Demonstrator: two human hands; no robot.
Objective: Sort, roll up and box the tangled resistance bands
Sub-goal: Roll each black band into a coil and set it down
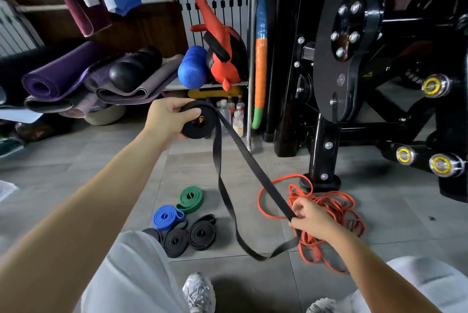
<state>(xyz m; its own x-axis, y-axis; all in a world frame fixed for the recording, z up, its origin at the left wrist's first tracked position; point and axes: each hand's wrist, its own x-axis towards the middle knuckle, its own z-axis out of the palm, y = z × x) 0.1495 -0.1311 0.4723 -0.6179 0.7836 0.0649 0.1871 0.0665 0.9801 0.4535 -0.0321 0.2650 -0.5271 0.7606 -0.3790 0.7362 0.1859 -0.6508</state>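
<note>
While the left hand [167, 115] grips the half-wound black band coil [198, 122] above the floor [101, 160], the right hand [312, 216] pinches its loose tail [253, 168] beside the tangled orange bands [336, 208]. Rolling is in hand; the next move, as judged, calls for feeding the slack flat onto the coil.

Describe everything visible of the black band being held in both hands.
The black flat resistance band looks like matte rubber. Part is wound into a tight round coil, gripped by the left hand above the grey tiled floor. Two loose strands leave the coil: one runs taut to the right hand, which pinches it; the other sags in a twisted loop back to that hand. Whether the loop touches the floor is unclear. It crosses in front of the tangled orange bands.
</note>
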